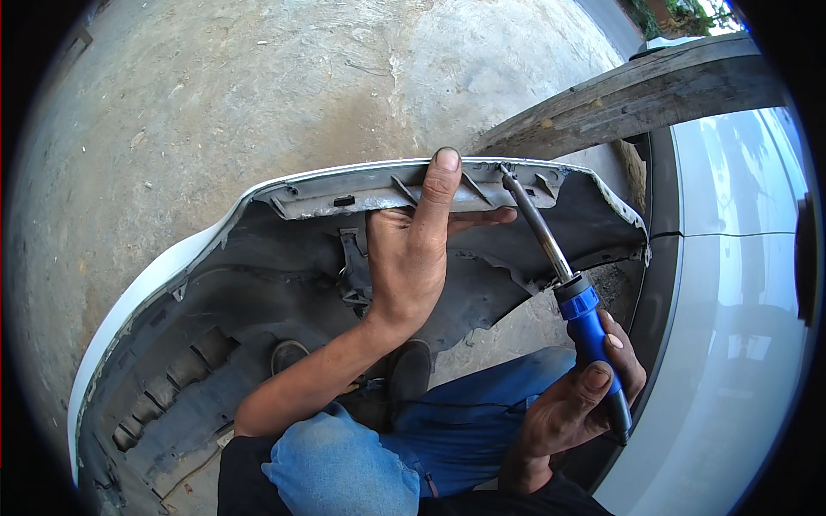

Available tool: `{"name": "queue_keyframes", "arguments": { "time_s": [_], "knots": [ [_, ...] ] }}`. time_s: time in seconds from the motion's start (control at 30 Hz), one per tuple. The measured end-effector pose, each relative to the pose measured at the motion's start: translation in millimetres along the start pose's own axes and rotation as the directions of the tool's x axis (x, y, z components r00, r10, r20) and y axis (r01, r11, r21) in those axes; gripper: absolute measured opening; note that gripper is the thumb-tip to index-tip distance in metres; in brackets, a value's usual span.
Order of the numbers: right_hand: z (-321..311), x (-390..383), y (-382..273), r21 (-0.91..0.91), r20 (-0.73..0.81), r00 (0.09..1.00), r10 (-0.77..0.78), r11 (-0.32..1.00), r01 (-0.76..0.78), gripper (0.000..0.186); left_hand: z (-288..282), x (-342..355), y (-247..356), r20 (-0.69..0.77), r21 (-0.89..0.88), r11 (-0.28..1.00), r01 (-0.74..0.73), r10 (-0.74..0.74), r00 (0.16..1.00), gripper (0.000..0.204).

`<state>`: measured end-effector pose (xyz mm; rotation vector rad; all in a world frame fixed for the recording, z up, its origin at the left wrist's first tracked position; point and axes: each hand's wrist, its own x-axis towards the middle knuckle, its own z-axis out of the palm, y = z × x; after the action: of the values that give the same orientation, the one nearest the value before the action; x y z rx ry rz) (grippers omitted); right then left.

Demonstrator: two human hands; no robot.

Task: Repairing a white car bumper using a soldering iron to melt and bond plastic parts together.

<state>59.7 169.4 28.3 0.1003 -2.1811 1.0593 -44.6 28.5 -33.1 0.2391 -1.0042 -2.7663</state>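
Note:
A car bumper [258,249], white outside and dark grey inside, curves across the view with its inner side facing me. My left hand [413,241] grips its far flange, thumb over the top edge and fingers beneath. In my right hand [585,396] is a soldering iron [589,331] with a blue handle and a long metal barrel. The iron points up and left, and its tip meets the flange near the top edge, right of my left thumb. Marks that look like melted plastic show around the tip. Small ribs and a slot line the flange.
A white car [731,301] stands close on the right. A weathered wooden beam [628,99] slants across the upper right. Rough concrete floor [258,86] spreads beyond the bumper. My legs in blue jeans [344,464] and dark shoes [409,378] are below the bumper's inner side.

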Motion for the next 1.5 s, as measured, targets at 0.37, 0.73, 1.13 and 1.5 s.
{"name": "queue_keyframes", "arguments": {
  "time_s": [0.37,0.73,1.13,1.5],
  "knots": [
    [1,0,-1,0.035,0.001,1.000,0.010,0.999,-0.010,0.035,2,-2,4,-0.019,0.028,0.999,0.020,-0.020,1.000,0.048],
    [1,0,-2,0.075,0.028,1.000,0.001,0.997,-0.003,0.036,-6,-7,16,0.071,-0.072,0.983,0.171,-0.166,0.984,0.038],
    [0,1,-1,0.095,0.045,0.999,-0.022,0.995,0.018,0.031,-12,-17,5,0.195,-0.023,0.999,0.031,-0.026,0.980,0.028],
    [0,-7,4,0.117,0.062,0.998,-0.019,0.993,0.011,0.030,-13,-21,-3,0.069,0.022,0.999,-0.049,0.048,0.996,0.028]
  ]
}}
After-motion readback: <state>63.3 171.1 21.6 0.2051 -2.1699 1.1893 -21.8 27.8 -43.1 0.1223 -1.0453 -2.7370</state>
